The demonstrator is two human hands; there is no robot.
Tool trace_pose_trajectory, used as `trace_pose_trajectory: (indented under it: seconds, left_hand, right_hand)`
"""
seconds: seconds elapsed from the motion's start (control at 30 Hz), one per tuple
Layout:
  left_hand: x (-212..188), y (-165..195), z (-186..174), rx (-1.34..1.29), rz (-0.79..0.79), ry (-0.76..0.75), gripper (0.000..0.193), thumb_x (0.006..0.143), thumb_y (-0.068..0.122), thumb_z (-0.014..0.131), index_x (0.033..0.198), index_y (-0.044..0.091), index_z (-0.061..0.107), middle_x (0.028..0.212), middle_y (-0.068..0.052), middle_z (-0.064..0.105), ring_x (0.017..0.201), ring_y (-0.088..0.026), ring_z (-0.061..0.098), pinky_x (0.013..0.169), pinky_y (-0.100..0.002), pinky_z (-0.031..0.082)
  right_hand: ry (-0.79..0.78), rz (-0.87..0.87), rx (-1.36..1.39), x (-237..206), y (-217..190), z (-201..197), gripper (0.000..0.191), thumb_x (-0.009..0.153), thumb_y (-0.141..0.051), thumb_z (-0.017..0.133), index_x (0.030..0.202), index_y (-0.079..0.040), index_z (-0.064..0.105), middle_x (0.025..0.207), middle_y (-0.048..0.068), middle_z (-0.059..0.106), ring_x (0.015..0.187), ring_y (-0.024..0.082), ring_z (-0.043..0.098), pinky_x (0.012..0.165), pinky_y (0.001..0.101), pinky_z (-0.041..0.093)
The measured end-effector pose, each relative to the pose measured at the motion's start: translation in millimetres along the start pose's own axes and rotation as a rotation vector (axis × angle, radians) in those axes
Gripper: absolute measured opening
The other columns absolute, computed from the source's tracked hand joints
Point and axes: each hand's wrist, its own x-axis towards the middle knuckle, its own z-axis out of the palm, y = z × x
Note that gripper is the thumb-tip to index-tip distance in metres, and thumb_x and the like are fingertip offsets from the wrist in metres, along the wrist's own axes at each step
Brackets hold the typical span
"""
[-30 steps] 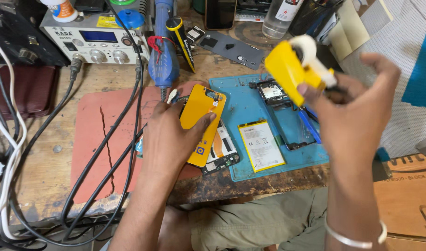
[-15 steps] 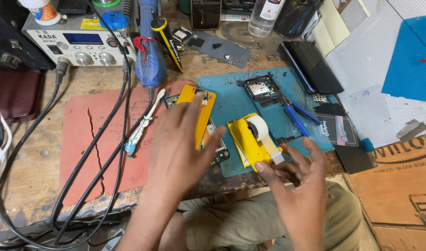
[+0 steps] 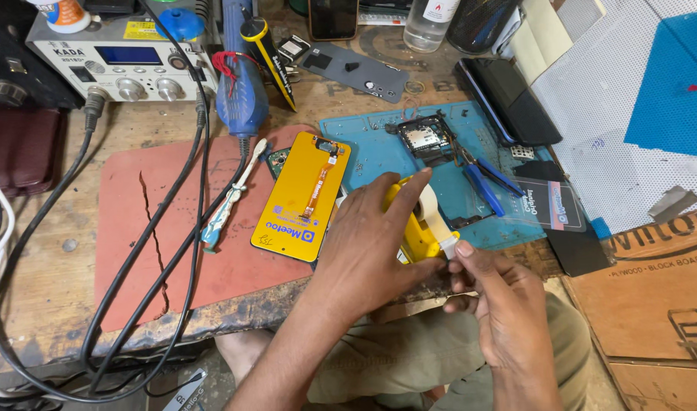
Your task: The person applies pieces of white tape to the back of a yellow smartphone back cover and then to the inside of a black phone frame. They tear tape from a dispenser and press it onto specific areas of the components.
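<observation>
A yellow tape dispenser (image 3: 411, 232) with a roll of pale tape (image 3: 429, 207) stands at the near edge of the blue work mat (image 3: 367, 148). My left hand (image 3: 367, 247) presses on it and grips it from the left side. My right hand (image 3: 500, 304) is just below the table edge and pinches the free end of the tape (image 3: 447, 243) between thumb and forefinger. A yellow phone display panel (image 3: 299, 198) with an orange flex strip lies to the left, half on the red mat (image 3: 135, 221), with no hand on it.
A dismantled phone part (image 3: 424, 137) and blue-handled pliers (image 3: 485, 176) lie on the blue mat. A slim hand tool (image 3: 228, 199), black cables (image 3: 173, 205), a blue hot-air handle (image 3: 240, 91) and a bench power unit (image 3: 112, 53) are at left. A cardboard box (image 3: 653, 289) stands at right.
My right hand brought the dispenser down from the air to the mat's near edge. My left hand left the yellow panel and took the dispenser; my right hand now pinches the tape end.
</observation>
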Motion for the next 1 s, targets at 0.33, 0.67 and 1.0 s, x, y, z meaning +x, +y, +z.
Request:
trace_pose_trajectory:
  seconds: [0.33,0.67,1.0]
  left_hand:
    - [13,-10,-2,-0.059,0.039,-0.017,0.09,0.066,0.031,0.087,0.146,0.016,0.05,0.132,-0.018,0.059,0.116,-0.041,0.06,0.097,-0.05,0.049]
    - [12,-10,-5,-0.069,0.057,-0.039,0.094,0.065,0.032,0.086,0.149,0.014,0.048,0.131,-0.018,0.059,0.116,-0.04,0.062,0.096,-0.049,0.049]
    - [13,-8,-6,-0.046,0.031,-0.06,0.092,0.068,0.036,0.085,0.15,0.013,0.048,0.134,-0.021,0.058,0.117,-0.043,0.06,0.098,-0.049,0.048]
  right_hand:
    - [0.05,-0.071,0.073,4,1,23,0.023,0.085,-0.021,0.079,0.093,0.001,0.076,0.08,0.006,0.069,0.069,0.013,0.063,0.056,0.029,0.055]
    - [0.033,-0.186,0.194,0,4,11,0.014,0.09,-0.011,0.077,0.088,0.002,0.072,0.083,0.01,0.07,0.073,0.017,0.063,0.071,0.0311,0.053]
    - [0.096,-0.124,0.114,-16,20,5,0.016,0.089,-0.012,0.076,0.087,0.003,0.072,0.077,0.01,0.068,0.068,0.018,0.063,0.058,0.0329,0.049]
